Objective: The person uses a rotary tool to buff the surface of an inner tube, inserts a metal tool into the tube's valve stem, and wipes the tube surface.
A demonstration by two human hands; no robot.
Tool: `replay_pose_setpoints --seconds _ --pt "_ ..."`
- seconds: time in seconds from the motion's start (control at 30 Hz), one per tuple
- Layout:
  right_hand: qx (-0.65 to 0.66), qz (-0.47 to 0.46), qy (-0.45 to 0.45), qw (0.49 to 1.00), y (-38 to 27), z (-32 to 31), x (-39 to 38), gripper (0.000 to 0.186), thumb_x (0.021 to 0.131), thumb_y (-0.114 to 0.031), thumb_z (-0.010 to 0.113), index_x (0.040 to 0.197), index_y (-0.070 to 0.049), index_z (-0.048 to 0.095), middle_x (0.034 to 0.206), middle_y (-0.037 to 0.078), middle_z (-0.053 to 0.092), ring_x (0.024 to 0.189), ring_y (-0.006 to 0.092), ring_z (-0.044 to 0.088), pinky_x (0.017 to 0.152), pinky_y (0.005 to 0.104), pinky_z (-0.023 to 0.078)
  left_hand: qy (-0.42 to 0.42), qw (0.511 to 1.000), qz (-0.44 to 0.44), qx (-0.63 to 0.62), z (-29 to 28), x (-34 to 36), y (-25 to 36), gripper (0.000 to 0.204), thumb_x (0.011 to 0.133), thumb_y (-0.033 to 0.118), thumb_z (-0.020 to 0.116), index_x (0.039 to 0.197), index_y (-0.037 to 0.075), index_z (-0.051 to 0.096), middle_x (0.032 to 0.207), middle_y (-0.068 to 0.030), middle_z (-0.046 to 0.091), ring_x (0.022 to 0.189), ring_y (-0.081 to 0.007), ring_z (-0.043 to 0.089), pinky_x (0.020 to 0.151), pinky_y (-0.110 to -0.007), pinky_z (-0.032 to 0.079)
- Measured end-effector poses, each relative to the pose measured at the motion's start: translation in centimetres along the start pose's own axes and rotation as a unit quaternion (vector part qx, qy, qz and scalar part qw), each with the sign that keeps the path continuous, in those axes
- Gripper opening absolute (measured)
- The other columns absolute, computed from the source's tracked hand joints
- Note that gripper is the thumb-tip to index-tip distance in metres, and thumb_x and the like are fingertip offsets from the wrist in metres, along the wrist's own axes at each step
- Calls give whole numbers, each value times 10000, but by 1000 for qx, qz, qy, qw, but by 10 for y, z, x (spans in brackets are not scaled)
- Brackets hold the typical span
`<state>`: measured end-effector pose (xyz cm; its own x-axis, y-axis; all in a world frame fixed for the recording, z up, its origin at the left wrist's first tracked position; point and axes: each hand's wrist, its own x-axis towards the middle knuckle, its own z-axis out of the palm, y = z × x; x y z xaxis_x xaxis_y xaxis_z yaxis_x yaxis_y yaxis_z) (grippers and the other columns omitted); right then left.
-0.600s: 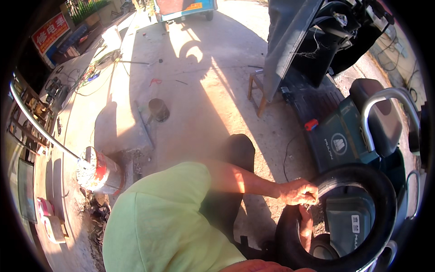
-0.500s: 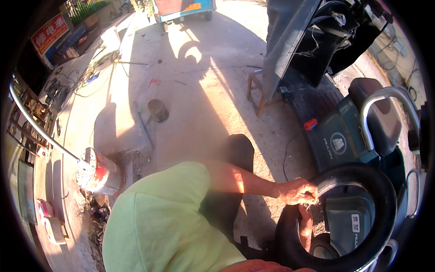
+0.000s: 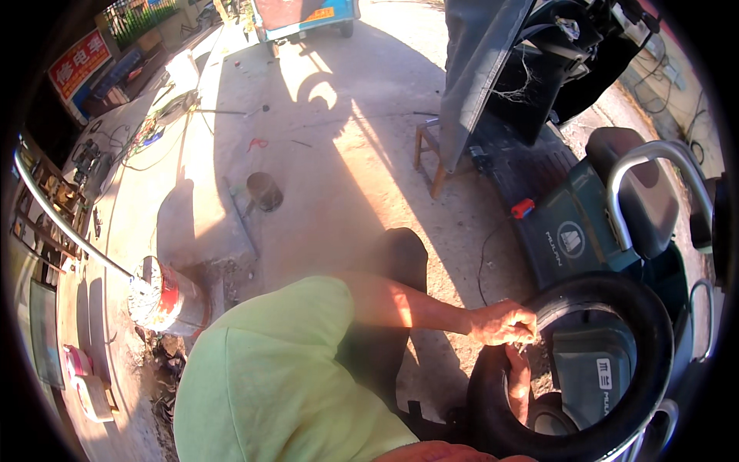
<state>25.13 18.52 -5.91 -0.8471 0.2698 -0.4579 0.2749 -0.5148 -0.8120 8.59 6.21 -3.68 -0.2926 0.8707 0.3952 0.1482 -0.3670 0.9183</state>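
Observation:
A black tyre stands tilted at the lower right, against the dark green vehicle. My left hand is closed at the upper left part of the tyre, its thumb and fingers pinched together. Up through the middle of the ring comes my right hand, partly behind the tyre. Its fingers are bent and its fingertips meet those of the left hand at the tyre's inner edge. Whatever small thing lies between the fingertips is too small to make out.
A red-and-white bucket stands at the left by a curved metal pipe. A rusty can and a wooden stool are farther ahead. The vehicle's metal handrail rises at the right. Cables lie far left.
The view has shifted a little, so the surroundings sit slightly further left. Both hands stay at the same part of the tyre, with only slight finger movement.

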Motion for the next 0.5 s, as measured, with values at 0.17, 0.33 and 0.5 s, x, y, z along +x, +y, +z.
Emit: replay_pose_setpoints --seconds 0.17,0.33,0.5 --pt "5 -5 5 1000 0 1 -1 452 978 -239 645 1350 0 551 1177 71 638 1052 155 610 898 307 471 -2 1000 -17 -10 1 1 0 126 983 132 672 985 7 660 885 -106 691 769 -191 686 673 -332 552" --pt "6 -6 10 1000 1 0 0 441 977 -227 645 1344 0 554 1172 72 643 1043 158 618 890 306 478 -1 1000 -8 -3 1 1 0 131 984 138 673 987 8 659 884 -106 693 773 -192 688 676 -333 554" --pt "15 -5 0 1000 -3 7 -5 469 975 -216 643 1373 3 530 1191 74 630 1058 160 611 895 306 476 -2 1000 -5 -3 1 0 -1 132 984 137 672 986 7 655 881 -104 698 773 -192 690 676 -332 554"
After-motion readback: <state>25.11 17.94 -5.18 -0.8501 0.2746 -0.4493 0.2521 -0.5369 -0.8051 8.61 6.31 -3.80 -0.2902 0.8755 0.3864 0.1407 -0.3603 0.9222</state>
